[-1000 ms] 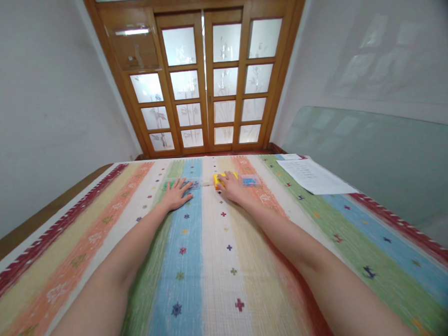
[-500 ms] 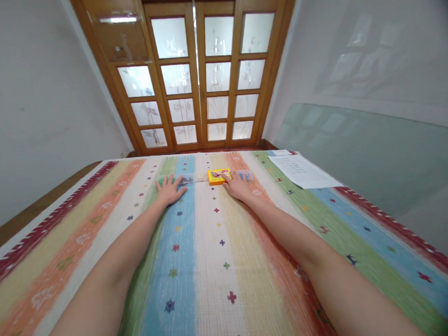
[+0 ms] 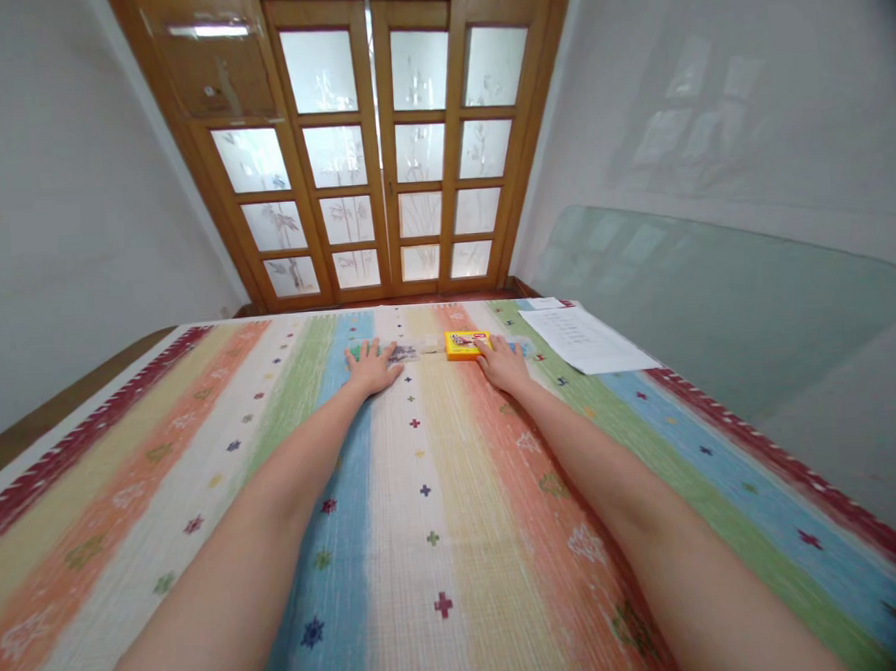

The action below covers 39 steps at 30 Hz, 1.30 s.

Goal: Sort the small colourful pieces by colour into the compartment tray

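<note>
My left hand [image 3: 375,369] lies flat near the far edge of the table, its fingers spread over the left end of a clear, see-through plastic piece [image 3: 428,349]. Some green shows by its fingertips. Just right of centre sits a small yellow box [image 3: 464,348] with a picture and a red mark on top. My right hand [image 3: 504,363] has its fingers stretched out, touching the right side of the box. Blue shows through clear plastic beyond that hand. Whether this is one plastic piece or several I cannot tell.
A striped, patterned cloth [image 3: 405,528] covers the table. White printed sheets [image 3: 587,338] lie at the far right. Behind the table stand wooden doors with glass panes [image 3: 416,157]. A pale green panel [image 3: 686,293] runs along the right wall.
Both hands have slid to the right across the cloth, and the yellow box and clear plastic have moved along with them. The view has shifted slightly.
</note>
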{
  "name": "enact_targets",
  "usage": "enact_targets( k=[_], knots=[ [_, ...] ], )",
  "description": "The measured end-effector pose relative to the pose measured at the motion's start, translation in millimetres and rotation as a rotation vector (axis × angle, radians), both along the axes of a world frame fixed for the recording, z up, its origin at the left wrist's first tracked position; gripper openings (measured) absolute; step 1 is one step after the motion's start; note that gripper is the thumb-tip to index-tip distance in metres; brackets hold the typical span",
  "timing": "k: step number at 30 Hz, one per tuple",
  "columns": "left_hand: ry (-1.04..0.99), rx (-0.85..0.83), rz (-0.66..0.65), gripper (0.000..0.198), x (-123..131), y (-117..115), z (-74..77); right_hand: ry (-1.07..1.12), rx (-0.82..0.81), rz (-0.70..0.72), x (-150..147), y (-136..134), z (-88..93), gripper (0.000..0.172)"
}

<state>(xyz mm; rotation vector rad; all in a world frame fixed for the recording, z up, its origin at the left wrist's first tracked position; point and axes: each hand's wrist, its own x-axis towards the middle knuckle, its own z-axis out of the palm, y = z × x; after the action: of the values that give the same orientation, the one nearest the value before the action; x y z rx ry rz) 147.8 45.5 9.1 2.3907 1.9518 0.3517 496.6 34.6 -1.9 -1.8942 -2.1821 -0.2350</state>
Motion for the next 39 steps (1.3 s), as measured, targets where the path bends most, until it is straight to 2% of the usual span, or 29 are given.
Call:
enact_targets(
  k=[4, 8, 11, 14, 16, 19, 22, 26, 31, 39],
  knots=[
    [-0.006, -0.014, -0.043, 0.073, 20, 12, 2.0, -0.016, -0.002, -0.015, 24, 5, -1.7, 0.055],
    [-0.023, -0.020, -0.041, 0.074, 28, 18, 1.9, -0.038, -0.011, 0.002, 35, 9, -1.6, 0.055],
    [-0.038, -0.005, -0.028, 0.075, 29, 16, 3.2, -0.046, -0.007, -0.021, 33, 6, 0.9, 0.056],
    [-0.048, 0.088, -0.030, 0.077, 26, 4, 6.1, -0.049, 0.038, -0.033, 28, -2, 5.8, 0.059],
    [-0.042, 0.144, -0.074, 0.075, 21, -8, 6.9, -0.044, 0.063, 0.000, 21, -10, 9.5, 0.061],
    [-0.004, 0.129, -0.207, 0.073, 4, -31, 5.1, -0.021, 0.062, 0.110, 3, -26, 12.9, 0.063],
    [0.045, 0.009, -0.271, 0.074, -19, -54, 3.0, 0.013, -0.023, 0.261, -29, -48, 12.2, 0.065],
    [0.075, -0.114, -0.275, 0.077, -40, -79, 5.5, 0.047, -0.197, 0.513, -78, -78, 11.4, 0.076],
    [0.104, -0.159, -0.300, 0.086, -35, -102, 7.3, 0.030, -0.326, 0.520, -110, -93, 18.0, 0.088],
    [0.094, -0.158, -0.313, 0.090, -31, -108, 8.1, 0.007, -0.351, 0.531, -108, -94, 23.4, 0.097]
  ],
)
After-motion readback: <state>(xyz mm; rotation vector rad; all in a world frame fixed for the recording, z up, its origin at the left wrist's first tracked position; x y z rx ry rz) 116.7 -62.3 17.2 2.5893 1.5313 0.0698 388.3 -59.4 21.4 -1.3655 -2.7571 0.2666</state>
